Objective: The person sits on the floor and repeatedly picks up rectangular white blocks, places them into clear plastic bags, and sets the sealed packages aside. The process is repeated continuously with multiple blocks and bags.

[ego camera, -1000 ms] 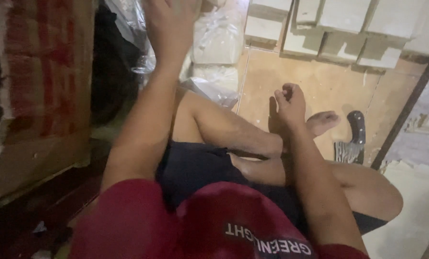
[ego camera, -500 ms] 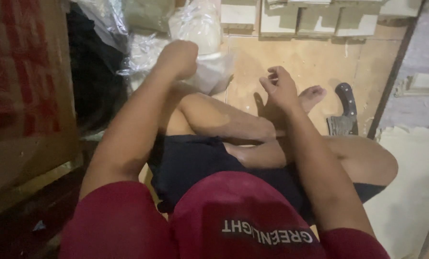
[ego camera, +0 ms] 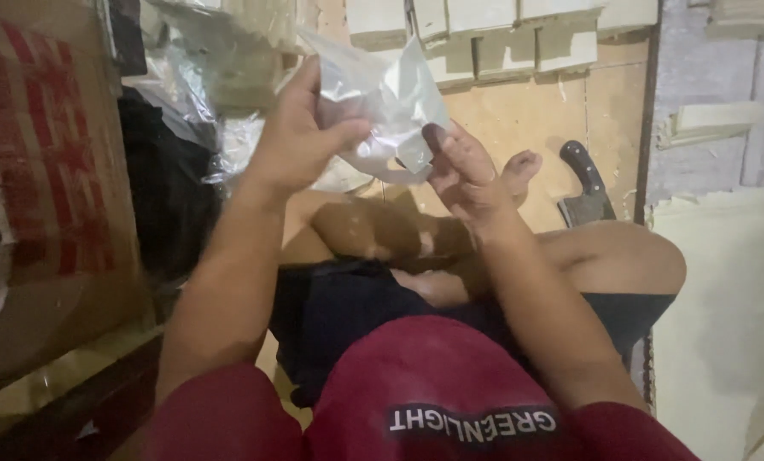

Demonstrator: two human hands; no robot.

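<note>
Wooden floorboards [ego camera: 519, 119] fill the background, with pale rectangular blocks [ego camera: 501, 38] stacked along the far edge and a dark-handled cleaver [ego camera: 585, 189] lying beside my right knee. Since half a second ago my left hand [ego camera: 301, 141] has come back from the heap of plastic wrapping [ego camera: 203, 77] and now holds a clear plastic bag [ego camera: 382, 102] up over my crossed legs, thumb and fingers pinched on its near edge. My right hand [ego camera: 463, 175], which rested low by my foot a moment ago, has risen to meet it; its fingers are loosely spread, the tips touching the bag's lower corner, not yet closed on it. So the bag is picked and is now between both hands. It looks empty, though the film is crumpled and blurred, so I cannot be sure. A torn cardboard box [ego camera: 40, 188] with red print stands at my left.
</note>
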